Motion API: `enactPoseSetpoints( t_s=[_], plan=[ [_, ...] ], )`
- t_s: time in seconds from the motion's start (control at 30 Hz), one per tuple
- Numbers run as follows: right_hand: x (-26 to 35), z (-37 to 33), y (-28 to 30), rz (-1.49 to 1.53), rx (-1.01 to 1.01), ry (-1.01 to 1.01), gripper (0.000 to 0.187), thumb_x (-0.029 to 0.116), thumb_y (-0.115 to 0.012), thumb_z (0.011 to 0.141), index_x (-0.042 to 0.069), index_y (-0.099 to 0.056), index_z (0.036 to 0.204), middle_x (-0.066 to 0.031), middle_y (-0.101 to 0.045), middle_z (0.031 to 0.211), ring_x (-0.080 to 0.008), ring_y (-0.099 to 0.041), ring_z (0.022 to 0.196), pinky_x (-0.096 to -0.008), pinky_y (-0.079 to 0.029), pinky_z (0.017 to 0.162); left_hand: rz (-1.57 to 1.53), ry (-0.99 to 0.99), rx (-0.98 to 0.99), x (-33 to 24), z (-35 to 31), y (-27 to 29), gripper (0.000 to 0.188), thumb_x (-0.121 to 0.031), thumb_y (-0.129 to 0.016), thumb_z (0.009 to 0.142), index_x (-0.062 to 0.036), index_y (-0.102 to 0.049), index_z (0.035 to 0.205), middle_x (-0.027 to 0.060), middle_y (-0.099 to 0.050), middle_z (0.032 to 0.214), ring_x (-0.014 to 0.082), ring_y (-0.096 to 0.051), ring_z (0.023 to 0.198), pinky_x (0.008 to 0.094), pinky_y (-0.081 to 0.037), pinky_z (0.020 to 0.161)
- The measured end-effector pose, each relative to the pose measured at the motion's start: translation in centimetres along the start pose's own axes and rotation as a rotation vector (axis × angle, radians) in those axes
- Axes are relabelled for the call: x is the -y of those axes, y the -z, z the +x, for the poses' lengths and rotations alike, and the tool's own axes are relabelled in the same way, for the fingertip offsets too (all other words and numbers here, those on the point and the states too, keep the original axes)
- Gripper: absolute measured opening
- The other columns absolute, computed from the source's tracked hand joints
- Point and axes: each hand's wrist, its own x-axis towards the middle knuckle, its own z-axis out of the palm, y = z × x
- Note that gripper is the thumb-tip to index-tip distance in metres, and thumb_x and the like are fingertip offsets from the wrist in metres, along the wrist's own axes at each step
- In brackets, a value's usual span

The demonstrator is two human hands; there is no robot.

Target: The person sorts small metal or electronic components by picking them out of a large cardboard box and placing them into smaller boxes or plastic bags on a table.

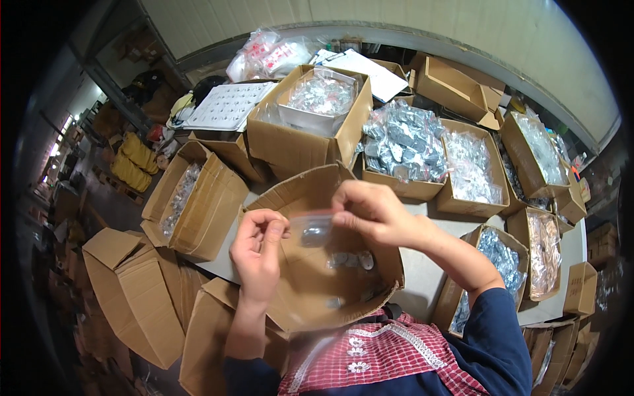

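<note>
Between the left hand (256, 245) and the right hand (370, 212), just above an open cardboard box (300, 290), hangs a small clear bag (313, 232) with a reddish strip along its top edge. Something dark and rounded shows inside it, too blurred to name. The left hand pinches near the bag's left upper corner, thumb against bent forefinger, with its other fingers curled in. The right hand, reaching across from the other side, has thumb and fingertips closed together at the right upper corner, its back turned upward.

The step in hand appears to be working the bag's mouth, though whether the strip is pressed together or parted I cannot tell. From this hold, the next move seems to call for a steady left pinch while the right fingers run along the strip, the edge held taut so that it does not buckle.

Below the right hand, apart from it, a few small packets (350, 259) lie on the box floor. Left of the left hand stands another box of clear packets (185, 190); beyond the right hand, grey packets (404, 142) are heaped high, also boxed, on the tabletop (419, 280).
</note>
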Motion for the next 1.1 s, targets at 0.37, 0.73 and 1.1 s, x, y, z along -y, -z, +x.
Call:
enactPoseSetpoints(
  t_s=[0.37, 0.73, 1.1],
  plan=[
    [-13.6, 9.8, 15.3, -0.271, -0.517, 0.082, 0.011, 0.003, -0.061, 0.089, 0.002, -0.063, 0.100, -0.0149, -0.070, 0.093, -0.0222, -0.070, 0.091, -0.0339, -0.052, 0.080, 0.783, -0.046, -0.111, 4.9, -1.4, 6.1, 0.028, 0.003, -0.063, 0.080, 0.0006, -0.059, 0.108, 0.0154, -0.056, 0.116, 0.0301, -0.055, 0.103, 0.0377, -0.045, 0.091],
    [-32.3, 12.4, 18.1, -0.658, 0.211, -0.537, 0.029, 0.005, -0.057, 0.080, 0.005, -0.066, 0.107, -0.0160, -0.070, 0.097, -0.0321, -0.067, 0.093, -0.0404, -0.051, 0.082, 0.673, 0.050, -0.190, 4.3, -0.6, 5.7, 0.019, 0.003, -0.060, 0.080, 0.0014, -0.062, 0.099, 0.0154, -0.060, 0.111, 0.0316, -0.057, 0.108, 0.0392, -0.044, 0.097],
    [-32.3, 13.5, 18.0, -0.517, 0.102, -0.646, 0.051, -0.010, -0.043, 0.065, 0.005, -0.073, 0.104, -0.0100, -0.073, 0.099, -0.0209, -0.067, 0.096, -0.0315, -0.050, 0.090, 0.646, 0.025, -0.129, 4.6, 0.5, 5.1, 0.013, 0.003, -0.059, 0.082, -0.0004, -0.064, 0.094, 0.0132, -0.064, 0.103, 0.0344, -0.057, 0.116, 0.0412, -0.043, 0.100]
  ],
)
